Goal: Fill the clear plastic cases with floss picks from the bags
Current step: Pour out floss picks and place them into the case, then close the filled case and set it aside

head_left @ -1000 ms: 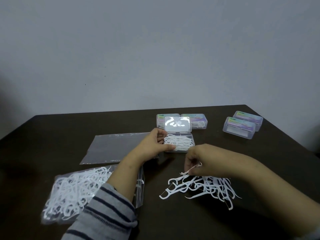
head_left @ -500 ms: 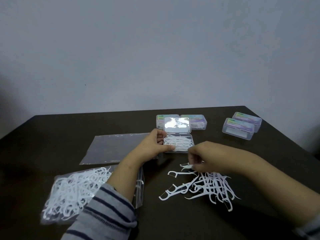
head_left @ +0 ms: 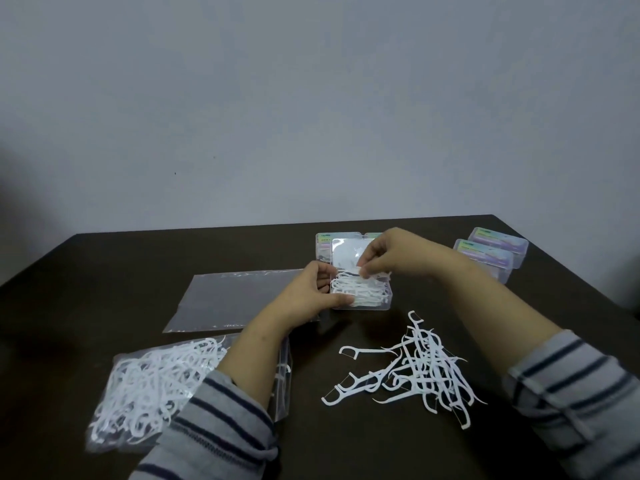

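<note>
Right hand up from the loose picks on the tabletop, fingers now pinching floss picks over the open case. Left hand gripping the case edge as before, thumb along its near side. Another batch about to drop in; case likely nearly full.

White floss picks, dark table

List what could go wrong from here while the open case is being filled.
1. The open case already looks heaped with picks; the one the right hand is adding may slide off or stop the lid from closing.
2. The left hand grips only the case's left side, so a push from the right hand could tip or shift it.
3. The loose pile is tangled; pulling one pick may drag others across the table.
</note>
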